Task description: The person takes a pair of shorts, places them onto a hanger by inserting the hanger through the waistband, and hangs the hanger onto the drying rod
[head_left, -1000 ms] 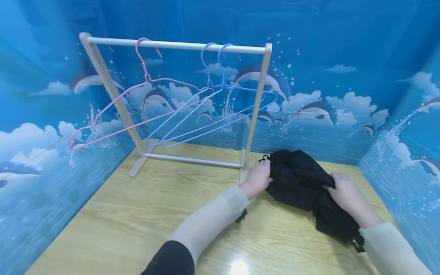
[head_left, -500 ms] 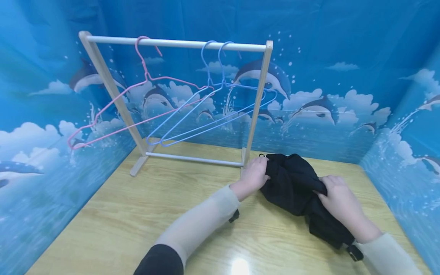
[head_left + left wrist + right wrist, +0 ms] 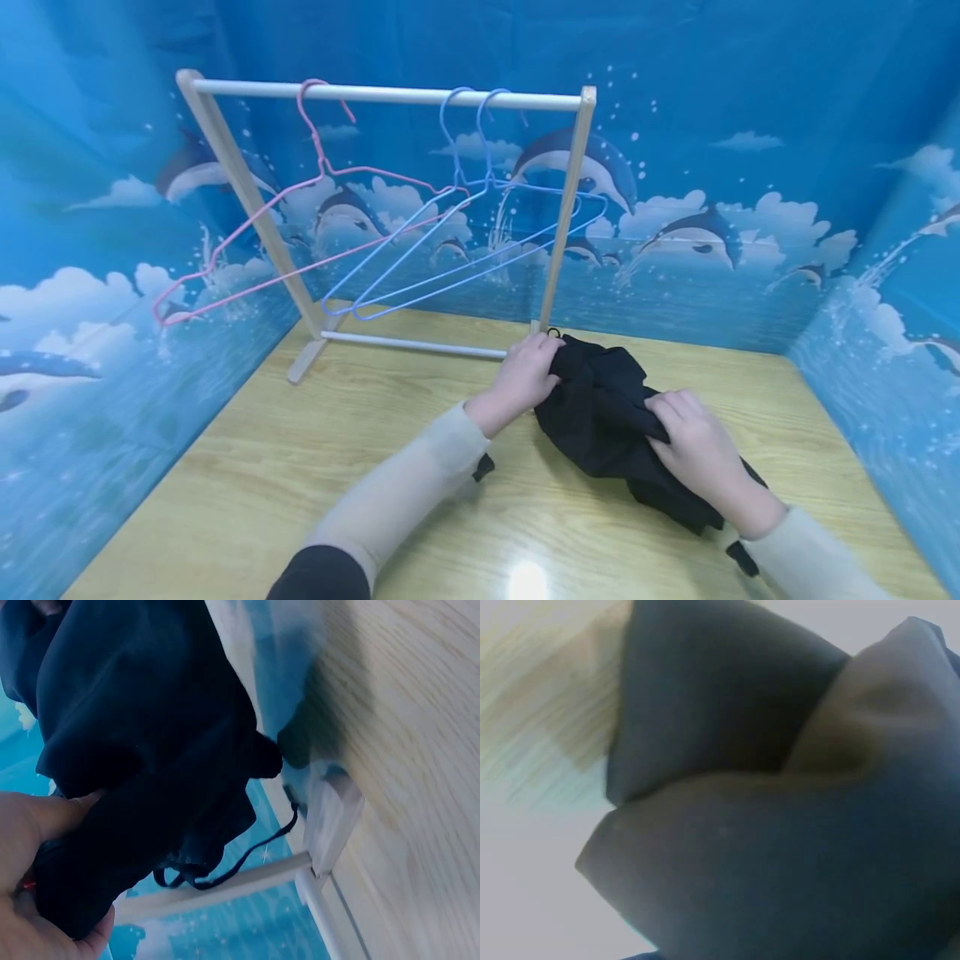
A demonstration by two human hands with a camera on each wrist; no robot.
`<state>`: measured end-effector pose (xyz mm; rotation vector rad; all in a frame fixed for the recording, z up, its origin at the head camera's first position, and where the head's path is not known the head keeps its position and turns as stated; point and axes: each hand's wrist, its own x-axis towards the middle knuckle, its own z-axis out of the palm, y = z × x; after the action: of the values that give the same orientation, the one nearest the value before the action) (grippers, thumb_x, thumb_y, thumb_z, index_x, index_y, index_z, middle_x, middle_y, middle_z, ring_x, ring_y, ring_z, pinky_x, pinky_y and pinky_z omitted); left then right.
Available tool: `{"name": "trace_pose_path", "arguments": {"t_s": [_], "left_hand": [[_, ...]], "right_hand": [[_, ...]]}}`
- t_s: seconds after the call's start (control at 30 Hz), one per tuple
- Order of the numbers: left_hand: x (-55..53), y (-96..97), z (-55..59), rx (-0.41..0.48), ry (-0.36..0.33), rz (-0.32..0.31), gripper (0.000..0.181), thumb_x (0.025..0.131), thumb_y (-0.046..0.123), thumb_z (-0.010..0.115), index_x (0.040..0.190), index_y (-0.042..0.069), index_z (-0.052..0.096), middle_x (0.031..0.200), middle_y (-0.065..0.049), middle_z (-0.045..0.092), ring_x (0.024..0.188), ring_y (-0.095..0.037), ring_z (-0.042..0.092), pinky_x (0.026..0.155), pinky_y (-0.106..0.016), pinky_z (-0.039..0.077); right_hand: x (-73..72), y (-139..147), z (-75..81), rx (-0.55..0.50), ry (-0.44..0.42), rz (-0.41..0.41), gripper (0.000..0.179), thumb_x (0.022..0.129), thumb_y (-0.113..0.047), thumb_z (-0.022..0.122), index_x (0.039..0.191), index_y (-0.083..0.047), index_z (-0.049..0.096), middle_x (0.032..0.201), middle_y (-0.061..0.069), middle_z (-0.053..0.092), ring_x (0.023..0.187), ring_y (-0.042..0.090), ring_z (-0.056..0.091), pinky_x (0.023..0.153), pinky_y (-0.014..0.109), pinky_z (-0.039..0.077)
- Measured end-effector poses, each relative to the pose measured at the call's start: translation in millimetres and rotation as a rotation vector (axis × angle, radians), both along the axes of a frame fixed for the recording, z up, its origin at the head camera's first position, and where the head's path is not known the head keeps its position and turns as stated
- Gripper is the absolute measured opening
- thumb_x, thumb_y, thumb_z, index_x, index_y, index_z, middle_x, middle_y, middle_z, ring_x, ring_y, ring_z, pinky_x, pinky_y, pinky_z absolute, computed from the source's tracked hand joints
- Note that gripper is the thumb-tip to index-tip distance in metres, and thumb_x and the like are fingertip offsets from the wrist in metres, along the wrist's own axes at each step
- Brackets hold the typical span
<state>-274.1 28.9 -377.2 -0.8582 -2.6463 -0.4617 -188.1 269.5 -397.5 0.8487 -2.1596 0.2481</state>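
Bunched black garment (image 3: 592, 417) with a thin cord (image 3: 255, 847) at one end; its folds hide what kind of clothing it is. My left hand (image 3: 525, 371) grips its far left edge, by the foot of the rack. In the left wrist view the cloth runs between that hand's thumb and fingers (image 3: 56, 814). On the right, my right hand (image 3: 697, 450) pinches a fold of the same garment, fingers over the top. Dark cloth (image 3: 780, 877) fills most of the right wrist view, where that hand is out of sight.
A small rack with a white top bar (image 3: 375, 92) and wooden posts (image 3: 567, 200) stands on the wood-grain table (image 3: 315, 467). From the bar hang a pink hanger (image 3: 321, 158) and two blue hangers (image 3: 487, 167). A dolphin-print curtain (image 3: 720, 100) surrounds the table.
Both hands have drawn the garment left and toward me, still gripping it. Its left edge now overlaps the rack's right foot. The hangers stay in place.
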Motion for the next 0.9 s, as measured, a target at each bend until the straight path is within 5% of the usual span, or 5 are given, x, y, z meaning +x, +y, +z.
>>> {"name": "trace_pose_path", "arguments": {"t_s": [0.3, 0.43, 0.53, 0.6, 0.9], "left_hand": [[1.4, -20.0, 2.5, -0.035, 0.024, -0.024, 0.042, 0.085, 0.013, 0.073, 0.124, 0.008, 0.06, 0.12, -0.007, 0.064, 0.116, -0.024, 0.058, 0.099, -0.038, 0.048], [3.6, -28.4, 0.8, -0.073, 0.045, -0.005, 0.04, 0.085, 0.014, 0.074, 0.123, 0.01, 0.061, 0.118, -0.005, 0.064, 0.113, -0.023, 0.06, 0.095, -0.039, 0.05], [4.3, -34.4, -1.7, -0.091, 0.049, 0.006, 0.039, 0.085, 0.014, 0.074, 0.122, 0.011, 0.063, 0.115, -0.004, 0.065, 0.111, -0.022, 0.06, 0.094, -0.038, 0.05], [4.3, -38.1, -3.6, -0.092, 0.041, 0.012, 0.038, 0.085, 0.013, 0.073, 0.122, 0.011, 0.063, 0.115, -0.005, 0.065, 0.111, -0.022, 0.06, 0.095, -0.038, 0.049], [5.6, -48.8, -9.8, -0.061, -0.006, 0.019, 0.037, 0.083, 0.01, 0.073, 0.12, 0.01, 0.064, 0.111, -0.006, 0.064, 0.105, -0.022, 0.06, 0.093, -0.034, 0.051]], "right_hand": [[-3.5, -21, -13.7, 0.055, 0.05, 0.165, 0.044, 0.104, -0.027, 0.034, 0.09, 0.003, 0.064, 0.088, 0.013, 0.064, 0.078, 0.027, 0.059, 0.067, 0.04, 0.051], [-1.3, -32, -20.3, 0.113, 0.047, 0.227, 0.012, 0.084, -0.007, 0.062, 0.092, 0.0, 0.065, 0.089, 0.011, 0.064, 0.08, 0.026, 0.06, 0.067, 0.041, 0.051], [-0.2, -40, -25.1, 0.145, 0.047, 0.259, 0.037, 0.057, 0.001, 0.074, 0.093, -0.001, 0.065, 0.089, 0.009, 0.064, 0.081, 0.025, 0.059, 0.068, 0.041, 0.051], [-0.2, -46, -28.3, 0.166, 0.046, 0.272, 0.045, 0.05, 0.002, 0.079, 0.093, -0.003, 0.065, 0.09, 0.007, 0.064, 0.082, 0.023, 0.059, 0.07, 0.039, 0.051], [1.1, -59, -43.7, 0.268, -0.018, 0.313, 0.046, 0.055, -0.003, 0.082, 0.097, -0.007, 0.064, 0.093, 0.003, 0.061, 0.086, 0.019, 0.057, 0.071, 0.034, 0.049]]}}
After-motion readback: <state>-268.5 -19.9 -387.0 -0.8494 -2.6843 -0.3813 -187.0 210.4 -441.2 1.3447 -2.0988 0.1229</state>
